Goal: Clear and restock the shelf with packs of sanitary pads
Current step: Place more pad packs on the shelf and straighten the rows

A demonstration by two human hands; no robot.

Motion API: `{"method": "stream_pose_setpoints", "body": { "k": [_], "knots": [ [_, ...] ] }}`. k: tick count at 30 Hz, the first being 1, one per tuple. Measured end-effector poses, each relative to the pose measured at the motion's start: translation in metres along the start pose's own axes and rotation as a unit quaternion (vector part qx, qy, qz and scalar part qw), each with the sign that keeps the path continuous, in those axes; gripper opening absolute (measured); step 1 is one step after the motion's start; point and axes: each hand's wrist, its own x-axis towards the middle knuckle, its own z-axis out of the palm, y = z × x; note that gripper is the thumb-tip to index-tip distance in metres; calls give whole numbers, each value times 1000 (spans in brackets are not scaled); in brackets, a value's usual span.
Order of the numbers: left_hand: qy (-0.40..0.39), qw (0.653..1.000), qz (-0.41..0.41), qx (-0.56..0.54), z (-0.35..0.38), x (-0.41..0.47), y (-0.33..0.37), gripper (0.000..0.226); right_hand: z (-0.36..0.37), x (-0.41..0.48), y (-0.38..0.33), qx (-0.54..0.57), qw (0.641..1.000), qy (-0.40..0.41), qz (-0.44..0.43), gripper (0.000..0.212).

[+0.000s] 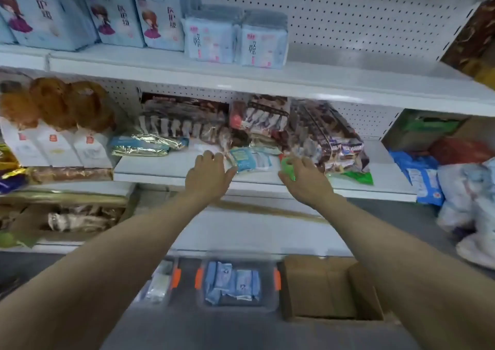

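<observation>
Both my arms reach to the middle white shelf [171,169]. My left hand [207,174] hovers over the shelf's front, fingers relaxed, its thumb at the left edge of a small blue pack [245,159] lying flat there. My right hand [302,174] is just right of that pack, fingers curled around a small green pack [288,165]. Dark brown packs [329,138] are piled behind and to the right. On the top shelf stand two pale blue pad packs [235,40] and tall light-blue boxes [112,9].
On the floor below sit a clear bin [238,282] with blue packs, a second clear bin [160,282] and an open cardboard box [332,288]. White boxes with orange tops [53,135] stand at the left. Bagged goods [455,183] pile up at the right.
</observation>
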Motion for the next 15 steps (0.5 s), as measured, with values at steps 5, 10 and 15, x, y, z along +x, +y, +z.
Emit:
{"method": "stream_pose_setpoints", "body": {
  "k": [5, 10, 15],
  "knots": [
    [-98, 995, -27, -9, 97, -5, -40, 58, 98, -2, 24, 45, 993, -94, 56, 50],
    [-197, 975, -93, -34, 208, -25, -74, 56, 204, -8, 63, 81, 965, -212, 132, 49],
    [-257, 947, -181, -71, 332, -51, -108, 52, 322, -7, 114, 96, 933, -293, 186, 45]
  ]
}}
